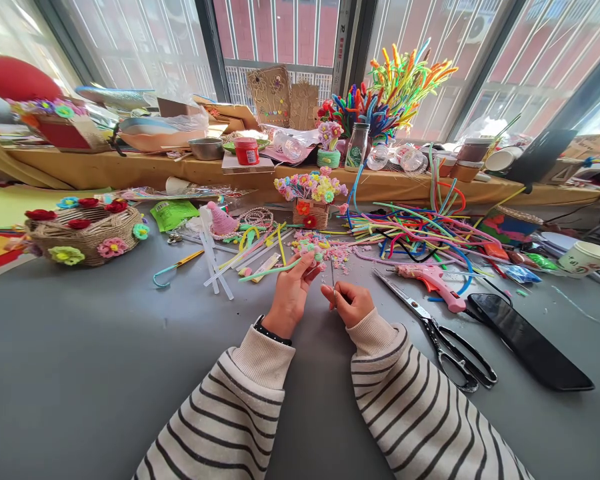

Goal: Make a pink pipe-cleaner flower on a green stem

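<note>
Daylight's pouring through tall windows point(280, 33) behind the grey table point(180, 373), with a cloth-covered ledge point(155, 168) running just below the windows.

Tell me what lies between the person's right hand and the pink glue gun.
The large black-handled scissors lie between the right hand and the pink glue gun, as the head view shows.

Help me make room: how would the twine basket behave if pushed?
The twine basket would probably slide rather than tip, being wide and low. It looks hollow, so likely light for its size. Its raised flowers might snag.
</note>
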